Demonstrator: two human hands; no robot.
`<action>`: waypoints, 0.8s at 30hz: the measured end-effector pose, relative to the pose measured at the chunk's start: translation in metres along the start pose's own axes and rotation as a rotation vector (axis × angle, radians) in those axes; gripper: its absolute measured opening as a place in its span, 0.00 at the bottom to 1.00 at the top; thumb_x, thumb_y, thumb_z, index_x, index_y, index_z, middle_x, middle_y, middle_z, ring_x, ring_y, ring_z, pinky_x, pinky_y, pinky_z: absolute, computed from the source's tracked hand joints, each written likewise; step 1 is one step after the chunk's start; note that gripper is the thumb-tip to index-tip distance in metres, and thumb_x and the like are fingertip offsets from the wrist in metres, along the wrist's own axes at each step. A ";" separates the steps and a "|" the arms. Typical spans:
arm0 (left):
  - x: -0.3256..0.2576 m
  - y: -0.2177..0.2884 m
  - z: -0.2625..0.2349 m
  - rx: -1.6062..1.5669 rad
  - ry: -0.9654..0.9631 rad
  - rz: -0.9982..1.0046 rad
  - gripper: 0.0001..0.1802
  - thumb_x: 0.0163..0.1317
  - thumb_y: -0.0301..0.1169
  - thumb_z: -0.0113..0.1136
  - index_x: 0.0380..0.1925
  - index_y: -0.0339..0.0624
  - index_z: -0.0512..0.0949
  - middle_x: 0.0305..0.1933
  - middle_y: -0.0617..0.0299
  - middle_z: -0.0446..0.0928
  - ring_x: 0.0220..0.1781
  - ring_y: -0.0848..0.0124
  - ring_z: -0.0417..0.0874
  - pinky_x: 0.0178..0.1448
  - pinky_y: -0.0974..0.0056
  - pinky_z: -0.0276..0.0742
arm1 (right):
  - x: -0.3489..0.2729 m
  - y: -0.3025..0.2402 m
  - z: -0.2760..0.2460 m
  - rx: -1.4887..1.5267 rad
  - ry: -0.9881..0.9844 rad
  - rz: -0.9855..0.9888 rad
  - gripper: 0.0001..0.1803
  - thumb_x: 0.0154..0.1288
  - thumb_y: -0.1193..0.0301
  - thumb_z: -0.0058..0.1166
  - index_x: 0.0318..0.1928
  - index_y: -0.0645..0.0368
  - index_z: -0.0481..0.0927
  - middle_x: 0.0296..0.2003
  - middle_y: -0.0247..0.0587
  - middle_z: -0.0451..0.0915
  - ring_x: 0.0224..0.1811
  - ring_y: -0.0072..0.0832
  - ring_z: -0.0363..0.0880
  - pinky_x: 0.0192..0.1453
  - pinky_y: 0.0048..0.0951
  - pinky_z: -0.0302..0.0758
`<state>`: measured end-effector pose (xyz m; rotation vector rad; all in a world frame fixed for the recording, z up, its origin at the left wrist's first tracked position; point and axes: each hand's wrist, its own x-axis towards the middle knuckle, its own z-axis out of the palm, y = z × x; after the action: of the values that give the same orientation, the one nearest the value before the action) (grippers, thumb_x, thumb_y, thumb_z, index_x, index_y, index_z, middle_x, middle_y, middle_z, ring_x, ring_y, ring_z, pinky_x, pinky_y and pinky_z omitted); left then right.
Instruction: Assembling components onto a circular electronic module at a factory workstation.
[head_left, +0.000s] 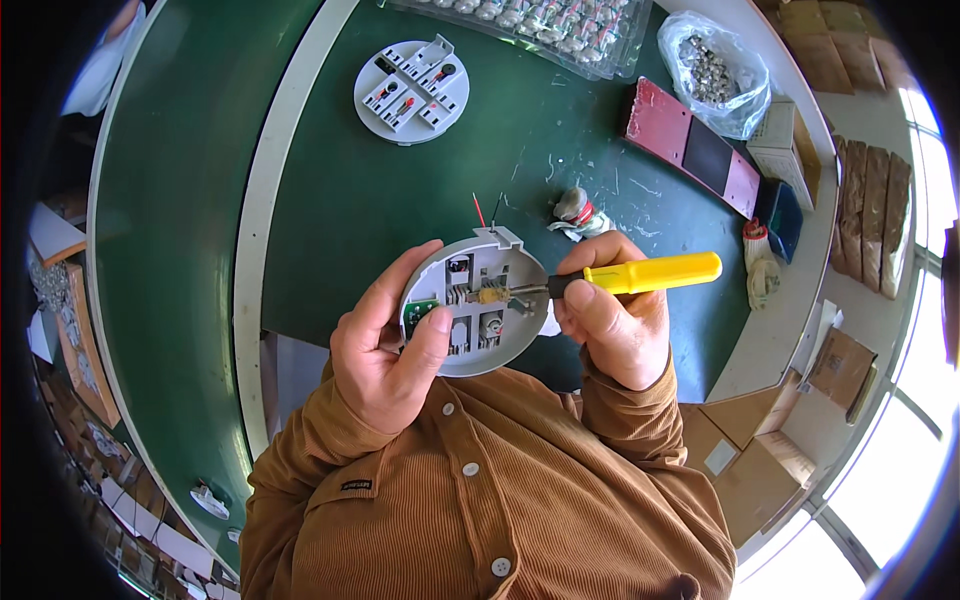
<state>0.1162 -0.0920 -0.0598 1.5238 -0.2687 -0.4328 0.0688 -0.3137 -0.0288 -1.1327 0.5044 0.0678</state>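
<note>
My left hand (385,345) grips a round grey plastic housing (520,345) by its left side, thumb over the rim near a small green circuit board (420,314). Inside it are several compartments with small parts, and a yellowish piece (494,295) sits near the middle. A red wire and a black wire stick up from the tab at its top. In my right hand (620,320) is a screwdriver with a yellow handle (660,272). Its shaft reaches in over the housing's right rim, with the tip at or close to the yellowish piece; exact contact cannot be made out.
A similar round grey housing (411,92) lies on the green table (330,210). Farther back are a clear tray of small parts (560,25), a bag of metal pieces (712,75) and a red-and-black bar (690,145). A wrapped roll (577,208) lies beyond my right hand.
</note>
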 end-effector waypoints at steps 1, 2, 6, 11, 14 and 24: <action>0.000 -0.001 0.000 0.002 0.003 0.003 0.27 0.67 0.19 0.58 0.68 0.30 0.71 0.56 0.49 0.83 0.46 0.70 0.85 0.51 0.70 0.81 | 0.000 -0.001 0.001 -0.015 0.013 0.013 0.10 0.61 0.74 0.69 0.40 0.67 0.84 0.30 0.39 0.83 0.26 0.24 0.76 0.34 0.20 0.74; 0.000 -0.002 0.000 0.004 0.007 0.007 0.27 0.68 0.19 0.59 0.67 0.30 0.72 0.55 0.49 0.84 0.44 0.70 0.85 0.48 0.71 0.82 | 0.000 -0.002 0.001 -0.030 0.026 0.027 0.10 0.60 0.75 0.69 0.40 0.67 0.84 0.30 0.39 0.83 0.25 0.24 0.76 0.34 0.20 0.74; 0.000 -0.002 -0.001 -0.084 0.023 -0.040 0.27 0.68 0.19 0.59 0.67 0.30 0.72 0.56 0.49 0.83 0.46 0.70 0.84 0.50 0.71 0.82 | -0.001 -0.001 -0.002 -0.302 -0.065 -0.273 0.11 0.57 0.75 0.71 0.38 0.65 0.84 0.29 0.41 0.85 0.22 0.23 0.76 0.30 0.20 0.74; -0.002 0.001 0.000 -0.149 0.008 -0.083 0.27 0.68 0.20 0.59 0.68 0.30 0.71 0.56 0.50 0.83 0.47 0.71 0.84 0.53 0.70 0.81 | -0.006 -0.009 0.001 -0.538 -0.081 -0.488 0.12 0.53 0.76 0.72 0.37 0.64 0.84 0.28 0.42 0.86 0.18 0.23 0.74 0.26 0.20 0.73; -0.002 0.002 0.002 -0.151 -0.005 -0.077 0.27 0.68 0.20 0.59 0.68 0.30 0.71 0.56 0.50 0.83 0.48 0.71 0.83 0.54 0.70 0.80 | -0.009 -0.009 0.002 -0.588 -0.070 -0.553 0.13 0.51 0.76 0.72 0.37 0.64 0.84 0.27 0.41 0.86 0.17 0.23 0.74 0.24 0.20 0.72; -0.003 0.002 0.002 -0.163 0.021 -0.105 0.27 0.69 0.19 0.59 0.68 0.30 0.71 0.57 0.51 0.82 0.50 0.71 0.83 0.57 0.70 0.79 | -0.016 -0.009 0.001 -0.520 -0.031 -0.648 0.13 0.47 0.76 0.70 0.37 0.62 0.85 0.25 0.36 0.84 0.18 0.25 0.73 0.24 0.21 0.71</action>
<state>0.1127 -0.0926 -0.0570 1.3862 -0.1336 -0.5093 0.0581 -0.3134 -0.0140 -1.7557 0.0665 -0.3662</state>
